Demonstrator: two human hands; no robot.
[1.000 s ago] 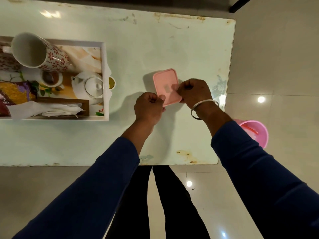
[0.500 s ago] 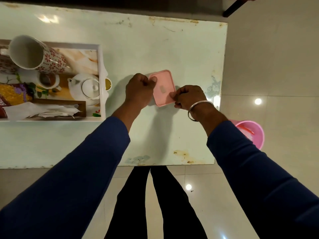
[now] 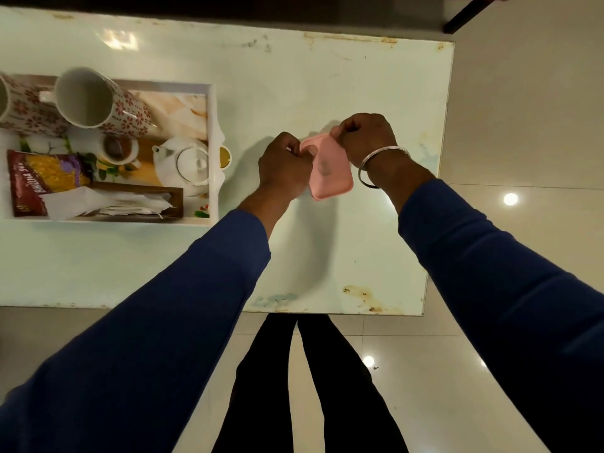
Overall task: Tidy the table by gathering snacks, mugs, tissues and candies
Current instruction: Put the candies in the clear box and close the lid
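White and worn, the table (image 3: pixel 294 76) carries a tray (image 3: pixel 214 158) near its left edge, with flowered mugs (image 3: pixel 98 103), a snack bag (image 3: pixel 39 178) and tissues (image 3: pixel 108 202) inside. Toward the right edge, both hands, left (image 3: pixel 284 166) and right (image 3: pixel 366 138), pinch a pink box (image 3: pixel 333 173).

Both arms reach forward in blue sleeves. The left hand (image 3: pixel 285 165) and right hand (image 3: pixel 366 137) sit close together — fingers curled, pinching.

You can read only "BHUJIA SEV", partly cut off, on the snack packet (image 3: pixel 39 178) lying in the tray (image 3: pixel 214 152) at far left.
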